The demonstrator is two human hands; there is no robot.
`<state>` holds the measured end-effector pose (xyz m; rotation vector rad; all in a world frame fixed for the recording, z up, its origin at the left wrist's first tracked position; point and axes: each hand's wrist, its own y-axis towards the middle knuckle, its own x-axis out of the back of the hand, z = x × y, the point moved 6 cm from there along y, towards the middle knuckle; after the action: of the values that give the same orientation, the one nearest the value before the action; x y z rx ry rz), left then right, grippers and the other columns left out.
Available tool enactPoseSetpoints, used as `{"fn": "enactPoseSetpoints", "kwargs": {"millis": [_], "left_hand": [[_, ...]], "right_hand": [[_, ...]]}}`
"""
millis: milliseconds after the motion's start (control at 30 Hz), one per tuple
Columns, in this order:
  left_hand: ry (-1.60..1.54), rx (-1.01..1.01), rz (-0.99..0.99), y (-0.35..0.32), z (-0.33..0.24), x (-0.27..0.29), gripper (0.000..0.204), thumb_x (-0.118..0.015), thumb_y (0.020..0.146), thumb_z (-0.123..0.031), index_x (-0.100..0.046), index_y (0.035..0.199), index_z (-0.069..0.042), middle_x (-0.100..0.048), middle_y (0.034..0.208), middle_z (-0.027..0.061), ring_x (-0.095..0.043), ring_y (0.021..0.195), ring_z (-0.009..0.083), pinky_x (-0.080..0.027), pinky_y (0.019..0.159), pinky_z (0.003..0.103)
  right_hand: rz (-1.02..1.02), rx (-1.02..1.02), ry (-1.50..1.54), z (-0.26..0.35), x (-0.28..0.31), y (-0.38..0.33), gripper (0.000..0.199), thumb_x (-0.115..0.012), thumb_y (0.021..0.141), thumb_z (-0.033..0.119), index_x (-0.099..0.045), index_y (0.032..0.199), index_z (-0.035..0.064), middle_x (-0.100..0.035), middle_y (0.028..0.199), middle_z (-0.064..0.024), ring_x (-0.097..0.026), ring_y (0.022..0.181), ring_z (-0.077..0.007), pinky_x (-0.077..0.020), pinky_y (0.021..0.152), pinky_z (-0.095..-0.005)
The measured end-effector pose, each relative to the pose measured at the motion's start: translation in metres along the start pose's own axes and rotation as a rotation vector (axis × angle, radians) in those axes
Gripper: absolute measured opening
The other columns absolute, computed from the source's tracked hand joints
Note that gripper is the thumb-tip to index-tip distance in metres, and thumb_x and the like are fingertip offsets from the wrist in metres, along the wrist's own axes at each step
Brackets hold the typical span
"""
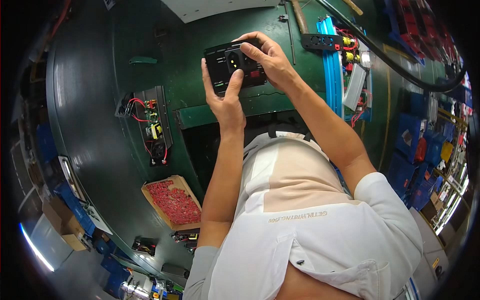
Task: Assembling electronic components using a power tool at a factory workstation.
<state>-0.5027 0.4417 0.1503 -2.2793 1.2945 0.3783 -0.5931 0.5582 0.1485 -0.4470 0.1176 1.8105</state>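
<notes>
Under your hands stretches the dark green workbench point(100, 125), curving with the lens from the far edge down toward your left side. Your white short-sleeved shirt point(320, 235) fills the lower middle of the view, and both forearms rise from it toward the bench.

Along the right side of the bench lies a long blue rail point(332, 75), with a white box-shaped part point(355, 86) and a tangle of red and yellow wired pieces point(350, 50) just beside it. A black fan plate point(321, 41) rests across the top of that rail. Blue storage bins point(415, 150) stand stacked further out on your right.

To your left on the bench sits an open black chassis point(154, 127) showing a circuit board, red wires and a small fan. Nearer to you, a shallow cardboard box point(172, 201) holds a heap of small red parts.

Between your two hands, above the bench's front edge, you hold a black end panel point(235, 67) carrying a power inlet socket with yellow inside and a red switch next to it. Your left hand point(226, 97) grips the panel from its lower side, thumb pressed on its face just below the socket. Your right hand point(267, 57) is curled over the panel's upper right edge, fingers wrapped on the top and thumb lying across the face near the socket. Both hands are closed on the panel; neither is spread wide.
</notes>
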Motion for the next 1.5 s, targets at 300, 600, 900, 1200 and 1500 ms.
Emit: {"fn": "enactPoseSetpoints", "kwargs": {"millis": [300, 600, 900, 1200, 1500], "left_hand": [[0.06, 0.006, 0.012, -0.002, -0.006, -0.004, 0.077, -0.073, 0.089, -0.003, -0.034, 0.156, -0.003, -0.057, 0.132, 0.012, -0.061, 0.116, 0.0208, -0.048, 0.106, 0.034], [0.085, 0.04, 0.0, -0.004, -0.009, -0.006, 0.074, -0.07, 0.092, -0.003, -0.033, 0.156, -0.003, -0.057, 0.132, 0.0118, -0.06, 0.118, 0.0211, -0.048, 0.107, 0.035], [0.088, 0.026, -0.004, -0.004, -0.008, -0.005, 0.071, -0.07, 0.093, -0.004, -0.034, 0.155, -0.002, -0.057, 0.131, 0.011, -0.059, 0.118, 0.0198, -0.047, 0.107, 0.035], [0.099, 0.014, 0.009, -0.003, -0.009, -0.004, 0.071, -0.071, 0.093, -0.005, -0.035, 0.154, -0.002, -0.057, 0.13, 0.0106, -0.061, 0.114, 0.019, -0.049, 0.103, 0.033], [0.129, -0.006, 0.013, -0.004, -0.011, -0.006, 0.072, -0.071, 0.093, -0.007, -0.034, 0.155, -0.002, -0.057, 0.131, 0.0116, -0.061, 0.114, 0.0188, -0.051, 0.102, 0.033]], "right_hand": [[0.259, -0.064, -0.079, -0.009, 0.007, 0.001, 0.033, -0.057, 0.106, 0.032, -0.063, 0.12, 0.0033, -0.067, 0.104, 0.0004, -0.059, 0.098, -0.0059, -0.0485, 0.092, -0.0248], [0.213, -0.047, -0.048, -0.009, 0.001, 0.001, 0.033, -0.055, 0.107, 0.035, -0.063, 0.114, 0.0032, -0.066, 0.097, 0.0011, -0.06, 0.089, -0.004, -0.0512, 0.08, -0.0216], [0.21, -0.049, -0.026, -0.008, -0.002, 0.002, 0.032, -0.054, 0.107, 0.035, -0.062, 0.11, 0.0037, -0.065, 0.094, 0.0017, -0.059, 0.085, -0.0032, -0.0514, 0.076, -0.0211], [0.213, -0.054, -0.019, -0.012, -0.002, 0.001, 0.033, -0.054, 0.108, 0.036, -0.061, 0.113, 0.0037, -0.065, 0.097, 0.0011, -0.059, 0.089, -0.0037, -0.0512, 0.079, -0.0215], [0.142, 0.052, -0.047, -0.015, -0.003, -0.001, 0.032, -0.05, 0.109, 0.035, -0.06, 0.109, 0.0051, -0.064, 0.095, 0.0021, -0.057, 0.088, -0.0031, -0.0489, 0.078, -0.021]]}}
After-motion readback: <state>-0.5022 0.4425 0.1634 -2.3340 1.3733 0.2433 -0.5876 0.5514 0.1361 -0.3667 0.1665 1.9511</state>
